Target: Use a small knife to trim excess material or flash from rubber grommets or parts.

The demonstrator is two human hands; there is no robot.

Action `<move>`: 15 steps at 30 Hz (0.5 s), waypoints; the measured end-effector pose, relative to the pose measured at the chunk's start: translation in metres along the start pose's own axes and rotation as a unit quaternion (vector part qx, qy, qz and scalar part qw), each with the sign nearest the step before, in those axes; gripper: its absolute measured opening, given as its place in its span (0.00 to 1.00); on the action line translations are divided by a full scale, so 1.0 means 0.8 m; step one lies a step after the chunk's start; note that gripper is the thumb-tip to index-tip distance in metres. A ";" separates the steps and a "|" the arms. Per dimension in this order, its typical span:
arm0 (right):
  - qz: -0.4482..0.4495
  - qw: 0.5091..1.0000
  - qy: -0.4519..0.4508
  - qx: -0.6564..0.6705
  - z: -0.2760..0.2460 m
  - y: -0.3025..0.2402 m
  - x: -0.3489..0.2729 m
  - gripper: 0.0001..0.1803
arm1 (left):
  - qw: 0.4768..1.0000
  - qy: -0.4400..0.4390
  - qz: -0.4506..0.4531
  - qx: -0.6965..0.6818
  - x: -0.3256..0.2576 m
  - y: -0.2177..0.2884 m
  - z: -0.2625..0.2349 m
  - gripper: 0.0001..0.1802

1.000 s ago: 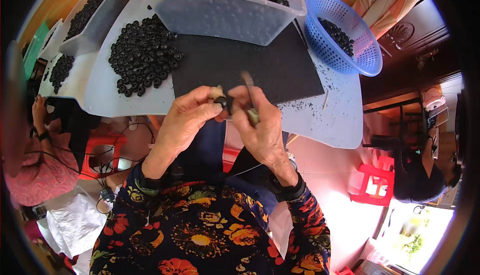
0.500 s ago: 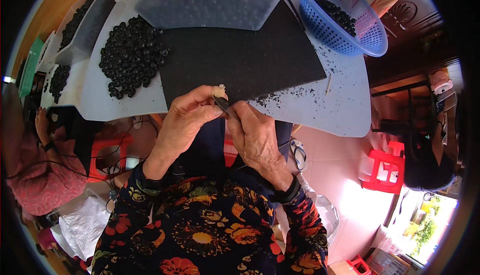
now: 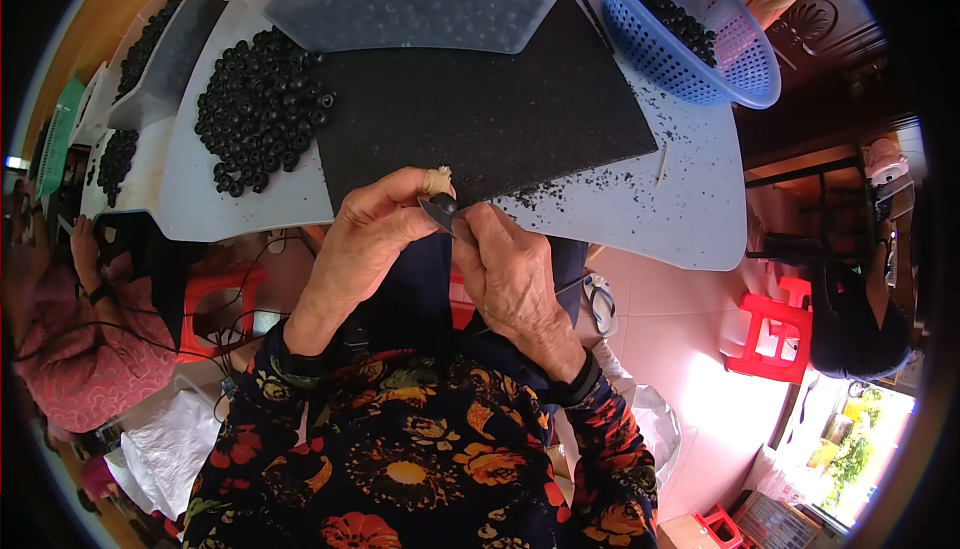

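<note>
My left hand (image 3: pixel 375 229) pinches a small round black bead-like piece (image 3: pixel 446 202) between thumb and forefinger. A pale wrapping covers that forefinger's tip. My right hand (image 3: pixel 515 274) closes round a small knife, its grey blade (image 3: pixel 436 214) lying against the black piece; the handle is hidden in the fingers. Both hands meet just in front of the table's near edge, over my lap. Beyond them lies a black mat (image 3: pixel 480 114). A heap of similar round black pieces, some with a hole, (image 3: pixel 262 109) rests left of the mat.
A translucent bin (image 3: pixel 400 9) of black pieces stands at the mat's far edge. A blue basket (image 3: pixel 740 59) sits far right, holding more. Dark crumbs and a thin stick (image 3: pixel 661 164) lie on the white table (image 3: pixel 690 219). At left sits another person (image 3: pixel 95 349); red stools (image 3: pixel 770 334) stand right.
The blade has tilted and shifted slightly against the black piece, which now shows more plainly. Both hands keep nearly the same place and grip.
</note>
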State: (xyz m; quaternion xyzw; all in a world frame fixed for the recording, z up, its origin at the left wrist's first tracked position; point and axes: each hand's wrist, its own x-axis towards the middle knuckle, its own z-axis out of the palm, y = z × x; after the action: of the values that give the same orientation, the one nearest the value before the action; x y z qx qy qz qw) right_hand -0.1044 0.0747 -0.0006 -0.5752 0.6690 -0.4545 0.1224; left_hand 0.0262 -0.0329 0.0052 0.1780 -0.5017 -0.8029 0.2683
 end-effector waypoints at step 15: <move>0.042 0.998 0.005 -0.040 0.007 -0.005 0.000 0.09 | 0.998 0.025 -0.051 0.025 0.001 0.001 -0.003 0.13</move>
State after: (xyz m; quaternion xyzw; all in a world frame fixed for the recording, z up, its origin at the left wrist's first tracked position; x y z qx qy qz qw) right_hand -0.0984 0.0722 -0.0007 -0.5490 0.7105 -0.4249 0.1149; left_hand 0.0269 -0.0350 0.0051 0.2305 -0.5051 -0.7979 0.2347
